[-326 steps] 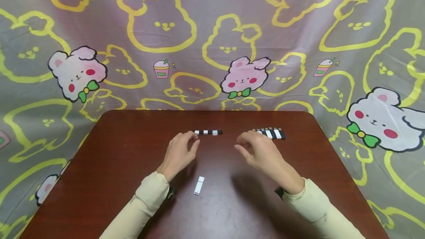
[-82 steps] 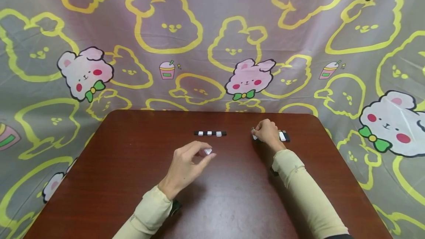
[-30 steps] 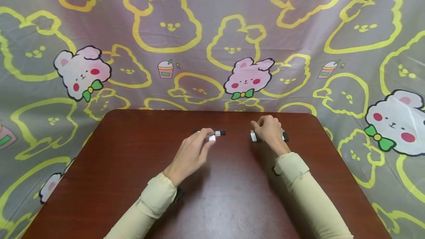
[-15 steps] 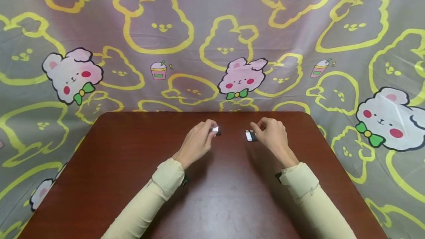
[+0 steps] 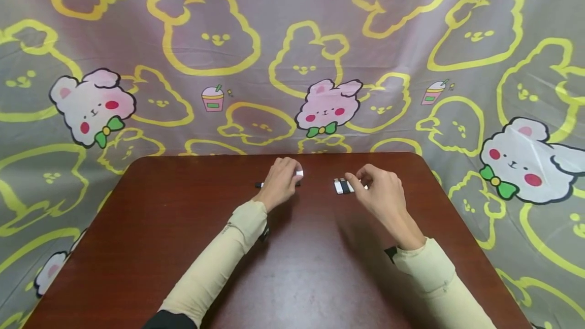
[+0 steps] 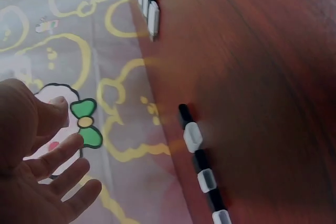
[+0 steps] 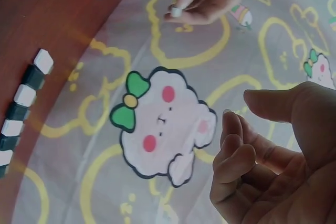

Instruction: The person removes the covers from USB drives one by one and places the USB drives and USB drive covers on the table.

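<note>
My left hand (image 5: 280,183) pinches a small white USB stick cap (image 5: 299,173) between thumb and fingertips, over the far part of the table. The same cap (image 7: 176,11) shows at those fingertips in the right wrist view. Under that hand runs a row of alternating black and white caps (image 6: 193,137), partly hidden in the head view. My right hand (image 5: 381,194) hovers with loosely bent fingers and nothing between them, overlapping a row of uncapped black and white USB sticks (image 5: 338,186). These lie side by side, metal plugs facing the far edge.
The dark red-brown table (image 5: 183,227) ends just beyond both rows. Behind it hangs a grey-pink cloth (image 5: 256,80) with yellow outlines and rabbit heads. Bare table lies between the rows.
Since 10.9 s ago, the white stick has gone from the near table. The right hand has let go of a white stick at its row's left end; the left has carried the cap away and rightward.
</note>
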Tool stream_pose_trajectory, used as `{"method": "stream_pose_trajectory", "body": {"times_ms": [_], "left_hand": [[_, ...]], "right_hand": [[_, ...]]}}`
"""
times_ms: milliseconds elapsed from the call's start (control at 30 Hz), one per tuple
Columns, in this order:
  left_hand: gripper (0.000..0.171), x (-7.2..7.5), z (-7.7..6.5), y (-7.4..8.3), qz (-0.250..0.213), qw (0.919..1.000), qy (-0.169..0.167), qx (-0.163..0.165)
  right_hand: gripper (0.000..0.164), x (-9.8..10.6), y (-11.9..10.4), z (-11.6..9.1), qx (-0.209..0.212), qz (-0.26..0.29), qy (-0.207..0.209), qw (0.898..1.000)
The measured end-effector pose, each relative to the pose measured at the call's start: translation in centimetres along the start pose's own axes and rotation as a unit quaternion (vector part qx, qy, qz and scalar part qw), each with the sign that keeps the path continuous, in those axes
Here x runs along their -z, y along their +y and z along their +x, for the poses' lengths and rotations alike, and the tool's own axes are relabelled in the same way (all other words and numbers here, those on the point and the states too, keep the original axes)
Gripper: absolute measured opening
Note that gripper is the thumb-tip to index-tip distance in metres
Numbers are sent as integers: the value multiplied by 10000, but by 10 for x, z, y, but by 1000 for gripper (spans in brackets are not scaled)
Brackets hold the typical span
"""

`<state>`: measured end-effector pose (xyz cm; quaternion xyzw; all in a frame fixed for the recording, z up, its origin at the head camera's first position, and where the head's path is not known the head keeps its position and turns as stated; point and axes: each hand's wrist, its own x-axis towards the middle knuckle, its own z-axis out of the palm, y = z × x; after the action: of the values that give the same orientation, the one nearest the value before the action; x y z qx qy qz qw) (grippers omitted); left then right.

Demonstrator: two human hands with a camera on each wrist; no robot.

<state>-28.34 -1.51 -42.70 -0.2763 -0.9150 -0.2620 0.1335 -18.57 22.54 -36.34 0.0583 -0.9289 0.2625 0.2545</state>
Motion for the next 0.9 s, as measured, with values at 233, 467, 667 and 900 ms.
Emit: {"method": "stream_pose_trajectory", "body": {"times_ms": [233,467,667,900], "left_hand": [[12,-16,12,-6,91,9995,-168,243],[15,-29,27,-7,72,9970,-578,519],[17,-40,33,-8,35,9931,-861,790],[16,-48,33,-13,62,9904,-1045,899]], "right_hand": [[21,8,-10,-8,86,87,21,9999],[17,15,-20,-15,258,166,100,9995],[18,20,-24,-21,307,185,47,9993],[16,21,-27,-31,421,143,26,9990]]}}
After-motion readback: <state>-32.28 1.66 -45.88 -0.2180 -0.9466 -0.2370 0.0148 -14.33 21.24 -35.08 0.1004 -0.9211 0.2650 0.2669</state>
